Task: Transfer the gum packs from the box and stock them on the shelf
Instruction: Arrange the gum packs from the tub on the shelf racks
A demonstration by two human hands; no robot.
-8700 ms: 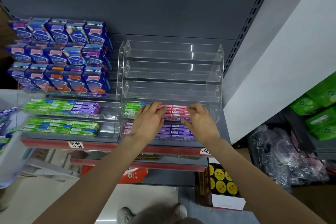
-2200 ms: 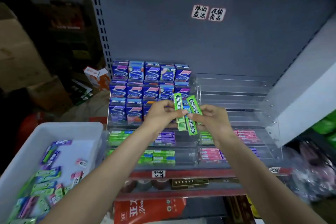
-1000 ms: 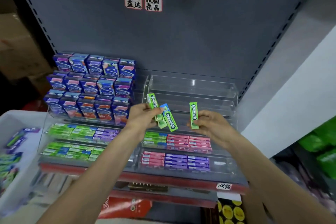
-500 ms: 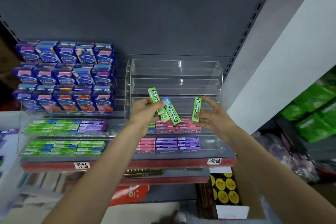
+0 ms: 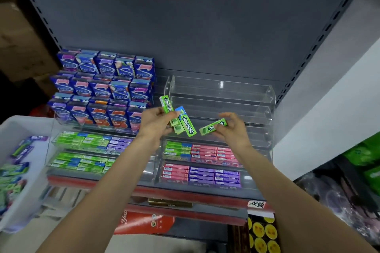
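My left hand (image 5: 157, 123) grips a fan of green gum packs (image 5: 181, 123) in front of the clear acrylic rack (image 5: 222, 92) on the shelf. My right hand (image 5: 232, 129) pinches a single green gum pack (image 5: 212, 127), held almost level and tilted slightly up to the right. The rack's two lower tiers hold green, pink and purple gum packs (image 5: 205, 154); its upper tiers hold nothing. The white box (image 5: 24, 125) with loose gum packs stands at the left edge.
A second acrylic rack (image 5: 88, 145) on the left holds green and purple packs, with blue gum cartons (image 5: 104, 90) stacked above it. The red shelf edge (image 5: 185, 193) carries price tags. Boxes (image 5: 261, 234) stand below; green bagged goods (image 5: 366, 156) lie at right.
The single green pack in my right hand has turned from upright to nearly level. Both hands stay in front of the rack; the view has tilted up and left, showing the box again.
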